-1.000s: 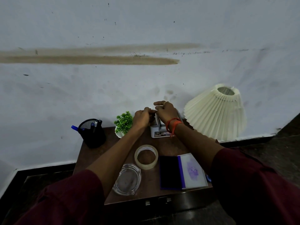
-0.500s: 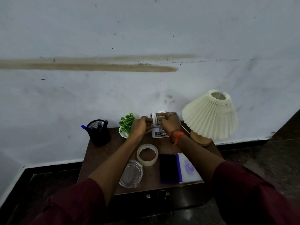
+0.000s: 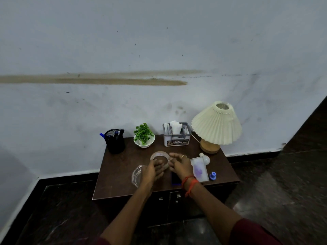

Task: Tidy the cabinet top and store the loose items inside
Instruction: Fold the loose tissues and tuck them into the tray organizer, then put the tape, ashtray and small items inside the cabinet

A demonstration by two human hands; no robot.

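Grips slack, empty; left hand, right hand by tape roll, inside cabinet edges.

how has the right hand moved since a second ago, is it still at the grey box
Yes. The right hand has drawn back from the grey box toward the front edge of the cabinet, and is now beside the tape roll.

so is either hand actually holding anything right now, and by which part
Right hand holds nothing, its fingers spread. Left hand covers the near rim of the tape roll; whether it grips it cannot be told.
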